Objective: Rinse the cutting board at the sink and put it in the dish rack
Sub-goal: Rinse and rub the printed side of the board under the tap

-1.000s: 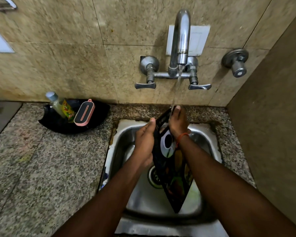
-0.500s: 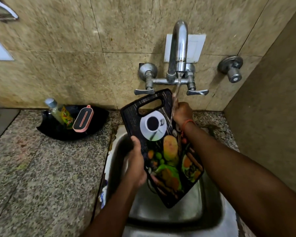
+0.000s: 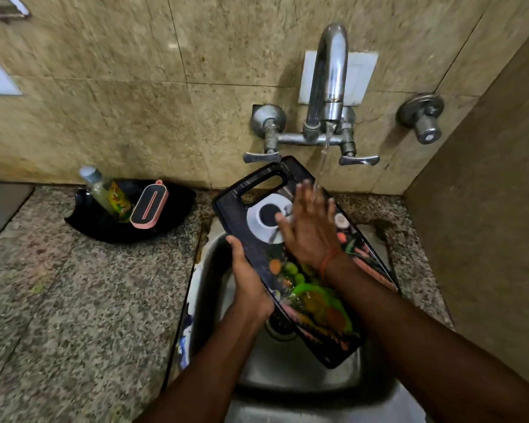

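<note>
A black cutting board (image 3: pixel 258 245) printed with a coffee cup and fruit slants over the steel sink (image 3: pixel 287 377), printed face up, handle hole toward the wall. My left hand (image 3: pixel 248 279) grips its left edge. My right hand (image 3: pixel 307 227) lies flat on the printed face with its fingers spread, under a thin stream of water from the tap (image 3: pixel 329 83). My right forearm hides part of the board's right side. No dish rack is in view.
A black tray (image 3: pixel 104 224) on the granite counter (image 3: pixel 74 300) at the left holds a soap bottle (image 3: pixel 104 190) and a pink-edged scrubber (image 3: pixel 149 206). Two tap levers and a separate valve (image 3: pixel 422 117) stick out from the tiled wall. A side wall stands at the right.
The board turned from edge-on to printed face up. My left hand moved to its left edge. My right hand left the top edge and now lies flat on the face.
</note>
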